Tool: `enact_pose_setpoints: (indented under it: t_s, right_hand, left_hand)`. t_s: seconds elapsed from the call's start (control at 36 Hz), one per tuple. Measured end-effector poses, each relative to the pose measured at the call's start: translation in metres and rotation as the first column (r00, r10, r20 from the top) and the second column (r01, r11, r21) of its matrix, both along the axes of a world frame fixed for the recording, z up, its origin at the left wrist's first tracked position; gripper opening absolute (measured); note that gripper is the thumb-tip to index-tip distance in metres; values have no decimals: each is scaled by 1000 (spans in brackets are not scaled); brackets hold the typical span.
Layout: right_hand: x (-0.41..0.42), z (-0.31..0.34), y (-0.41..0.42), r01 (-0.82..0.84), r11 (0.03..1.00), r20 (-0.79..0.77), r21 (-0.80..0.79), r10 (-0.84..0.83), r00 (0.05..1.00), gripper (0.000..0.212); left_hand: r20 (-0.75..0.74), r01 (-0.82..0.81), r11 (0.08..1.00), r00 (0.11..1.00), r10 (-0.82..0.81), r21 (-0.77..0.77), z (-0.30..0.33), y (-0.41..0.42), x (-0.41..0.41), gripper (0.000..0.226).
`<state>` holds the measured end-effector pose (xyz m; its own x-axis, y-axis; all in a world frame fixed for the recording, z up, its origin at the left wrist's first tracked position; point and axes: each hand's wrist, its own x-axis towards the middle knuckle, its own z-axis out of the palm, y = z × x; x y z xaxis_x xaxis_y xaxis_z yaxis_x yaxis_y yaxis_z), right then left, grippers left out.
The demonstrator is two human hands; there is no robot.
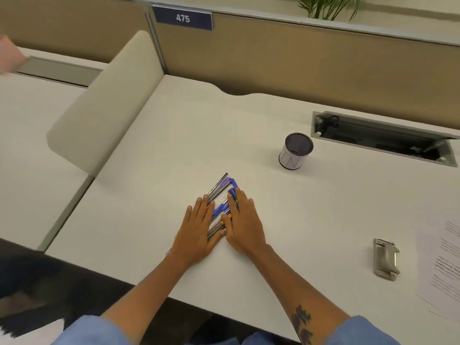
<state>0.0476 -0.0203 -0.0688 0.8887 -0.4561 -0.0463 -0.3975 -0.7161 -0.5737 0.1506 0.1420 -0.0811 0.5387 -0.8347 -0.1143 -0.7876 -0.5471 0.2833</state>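
Several pens with blue, purple and dark caps lie bunched together on the white desk. My left hand lies flat on the desk, its straight fingers against the left side of the bunch. From the other side, my right hand is flat too, fingers straight, pressing on the bunch. The pens' lower ends are hidden between and under my hands. An upright mesh pen cup with a white label stands empty to the upper right, apart from both hands.
A metal stapler lies at the right, beside printed sheets of paper at the right edge. An open cable tray is sunk into the desk at the back right. A beige padded divider stands to the left.
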Motion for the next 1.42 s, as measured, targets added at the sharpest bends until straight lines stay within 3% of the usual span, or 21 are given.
enact_pose_setpoints:
  t_s: [0.69,1.17,1.42]
  right_hand:
    - [199,4,162,-242,969,-49,42,244,969,72]
    - [248,9,207,-287,953,-69,94,294,953,80]
    - [247,20,202,-263,950,-79,170,279,957,81]
  left_hand:
    - [-17,-279,960,960,279,-11,5,174,161,95]
    - [32,-331,943,943,331,2,-3,216,195,89]
    - [126,-351,936,930,346,18,6,213,188,90]
